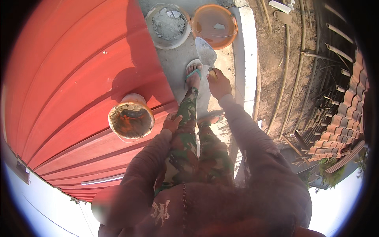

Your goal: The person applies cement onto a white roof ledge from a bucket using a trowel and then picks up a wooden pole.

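Note:
My right hand (220, 85) is closed round the wooden handle of a pointed trowel (205, 51), its pale blade directed away from me. Just beyond the blade is an orange bucket (232, 37) with murky liquid and a pale chunk in it. Beside that stands a greyish bucket (151, 40) holding dry grey rubble. My left hand (171, 123) rests against my left leg in camouflage trousers, its fingers partly spread and nothing seen in them. Left of it, a mortar-smeared bucket (131, 98) with an orange inside sits on the red metal roof (79, 71).
My sandalled feet stand on a narrow concrete ledge (177, 63). A white-topped wall edge (248, 55) runs along its right. Past that edge lies lower earthy ground with bamboo poles (285, 75), and a tiled roof (339, 126) at far right.

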Available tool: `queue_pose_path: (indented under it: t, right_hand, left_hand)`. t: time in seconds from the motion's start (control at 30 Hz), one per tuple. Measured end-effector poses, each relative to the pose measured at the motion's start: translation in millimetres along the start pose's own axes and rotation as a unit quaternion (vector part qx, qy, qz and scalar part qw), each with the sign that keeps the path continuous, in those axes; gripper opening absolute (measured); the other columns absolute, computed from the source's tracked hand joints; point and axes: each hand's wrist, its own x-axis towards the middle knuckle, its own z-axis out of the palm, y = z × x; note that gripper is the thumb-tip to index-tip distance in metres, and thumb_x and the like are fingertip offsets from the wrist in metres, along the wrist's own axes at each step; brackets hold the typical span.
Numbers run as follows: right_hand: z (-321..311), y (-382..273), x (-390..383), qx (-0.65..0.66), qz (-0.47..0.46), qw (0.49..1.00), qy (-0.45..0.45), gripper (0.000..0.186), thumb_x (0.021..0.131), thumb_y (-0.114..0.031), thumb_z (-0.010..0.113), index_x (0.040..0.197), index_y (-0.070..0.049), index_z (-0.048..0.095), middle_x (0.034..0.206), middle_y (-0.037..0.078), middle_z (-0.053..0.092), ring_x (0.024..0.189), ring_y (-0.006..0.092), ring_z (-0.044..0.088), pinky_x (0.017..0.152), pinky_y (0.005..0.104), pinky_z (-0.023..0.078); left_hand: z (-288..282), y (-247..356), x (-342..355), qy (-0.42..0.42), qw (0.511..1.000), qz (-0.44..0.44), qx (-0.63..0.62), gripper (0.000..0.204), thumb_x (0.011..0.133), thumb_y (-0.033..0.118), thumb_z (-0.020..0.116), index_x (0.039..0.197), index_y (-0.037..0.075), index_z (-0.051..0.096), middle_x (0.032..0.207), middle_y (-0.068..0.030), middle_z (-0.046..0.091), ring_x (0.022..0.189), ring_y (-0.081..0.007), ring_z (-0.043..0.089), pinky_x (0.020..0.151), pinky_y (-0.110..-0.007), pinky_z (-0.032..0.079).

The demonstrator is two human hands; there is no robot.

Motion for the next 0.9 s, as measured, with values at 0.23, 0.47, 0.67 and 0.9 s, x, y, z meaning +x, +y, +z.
queue_pose_path:
  t: [0.23,0.47,0.67,0.9]
  right_hand:
    - [-60,-9,164,-0.268,-0.058,0.956,-0.102,0.043,0.1,-0.037,0.054,0.134,-0.013,0.061,0.129,0.015,0.068,0.118,0.0384,0.065,0.098,0.048,0.053]
    - [8,-6,225,-0.025,0.112,0.987,-0.112,0.037,0.102,-0.04,0.053,0.123,-0.01,0.06,0.073,0.009,0.059,0.055,0.0193,0.059,0.05,0.0403,0.052]
    - [-17,2,207,0.044,0.095,0.989,-0.104,0.035,0.1,-0.042,0.058,0.119,-0.013,0.064,0.067,0.004,0.059,0.05,0.0185,0.057,0.046,0.0358,0.049]
    - [-32,21,153,0.141,0.142,0.979,-0.046,0.03,0.101,-0.035,0.061,0.121,-0.013,0.059,0.069,0.001,0.052,0.048,0.0139,0.047,0.042,0.0333,0.04]
  left_hand:
    - [-76,-112,-67,-0.02,0.948,0.02,-0.318,0.076,0.098,0.04,0.066,0.157,0.006,0.032,0.15,-0.0181,0.049,0.138,-0.029,0.049,0.113,-0.046,0.04]
    - [-120,-118,-99,-0.055,0.85,0.086,-0.516,0.086,0.096,0.057,0.06,0.161,0.011,0.027,0.163,-0.0174,0.032,0.149,-0.0344,0.035,0.12,-0.052,0.032]
    - [-144,-102,-79,0.027,0.773,0.041,-0.632,0.069,0.092,0.037,0.068,0.144,-0.001,0.043,0.145,-0.0167,0.049,0.138,-0.0353,0.047,0.114,-0.05,0.043]
    - [-142,-95,-54,0.105,0.667,0.047,-0.736,0.045,0.089,0.018,0.069,0.13,0.006,0.055,0.135,-0.0129,0.058,0.129,-0.0323,0.055,0.111,-0.049,0.048]
